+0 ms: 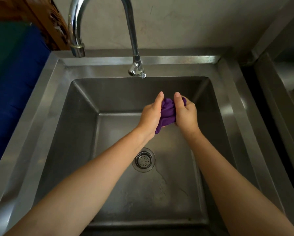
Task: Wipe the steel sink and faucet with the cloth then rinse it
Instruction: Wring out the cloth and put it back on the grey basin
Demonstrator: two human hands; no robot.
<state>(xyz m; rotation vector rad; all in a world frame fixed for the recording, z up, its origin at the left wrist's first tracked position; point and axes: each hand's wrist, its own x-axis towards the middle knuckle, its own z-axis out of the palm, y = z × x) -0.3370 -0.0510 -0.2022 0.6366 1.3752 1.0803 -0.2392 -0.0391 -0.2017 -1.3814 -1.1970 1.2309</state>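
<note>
L hand [151, 114] & R hand [187, 114] clench bunched purple cloth [167, 114] over steel sink [61, 99], apparently wringing it w/ faucet [134, 40] dry.

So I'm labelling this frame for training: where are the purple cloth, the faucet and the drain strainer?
purple cloth [167, 113], head view, on the bunched fabric's middle.
faucet [131, 31], head view, on its upright pipe.
drain strainer [143, 160], head view, on its perforated centre.

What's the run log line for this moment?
left hand, right hand: grip purple cloth | over steel sink | faucet: no stream visible
</note>
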